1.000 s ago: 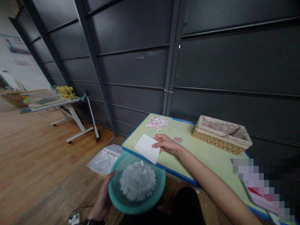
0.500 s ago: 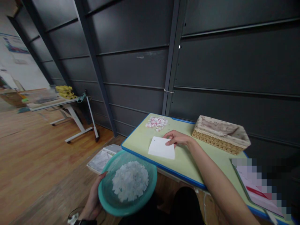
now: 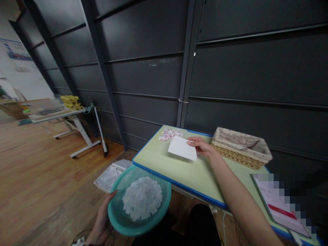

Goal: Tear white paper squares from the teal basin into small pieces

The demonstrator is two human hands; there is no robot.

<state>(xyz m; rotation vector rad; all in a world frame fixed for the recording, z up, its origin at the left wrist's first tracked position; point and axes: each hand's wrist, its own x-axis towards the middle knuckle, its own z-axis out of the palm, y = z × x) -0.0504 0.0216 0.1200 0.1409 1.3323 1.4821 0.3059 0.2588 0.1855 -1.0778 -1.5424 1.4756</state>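
Note:
My right hand [image 3: 202, 146] is closed on a white card [image 3: 182, 148], held just above the pale green table [image 3: 179, 171] near its far side. Right behind the card lies a small heap of pink and white scraps [image 3: 167, 134]. My left hand [image 3: 101, 222] grips the near rim of a teal bowl [image 3: 120, 218], held below the table's front edge. The bowl is filled with a mound of white scraps [image 3: 142, 198].
A wicker basket [image 3: 241, 147] stands at the table's back right, by the dark panelled wall. Printed papers [image 3: 279, 208] lie at the right end. A flat white tray [image 3: 110, 176] rests on the wooden floor left of the table. Another table [image 3: 51, 112] stands far left.
My right hand has carried the white card from the table's front edge back across the table to the pink scrap heap. The bowl has sunk a little and shifted left.

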